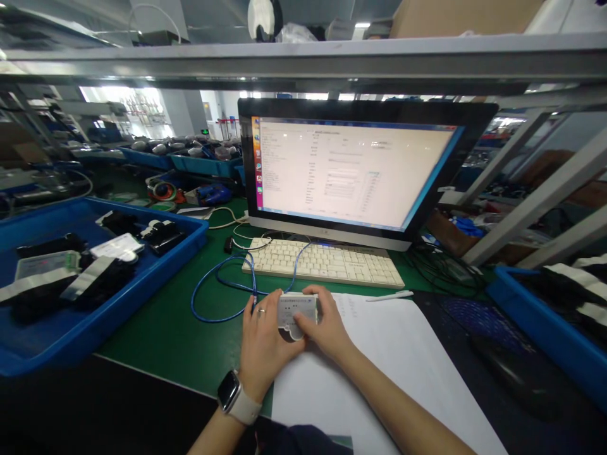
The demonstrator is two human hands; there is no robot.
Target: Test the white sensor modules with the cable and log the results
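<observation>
Both hands grip a small white box-shaped device [296, 309] just above the green mat, in front of the keyboard. My left hand [263, 344], with a ring and a wrist watch, wraps its left end. My right hand [322, 325] closes on its right end, thumb on the front face. A blue cable [222, 287] loops over the mat and runs to the device's left side. A white sheet of paper [379, 366] lies under my right forearm.
A cream keyboard [327, 262] sits before a lit monitor [355, 170]. A blue tray [95, 297] of black and white parts stands at left, another blue tray [545, 328] at right. A black mouse [502, 363] rests on a dark pad. A pen [389, 295] lies by the keyboard.
</observation>
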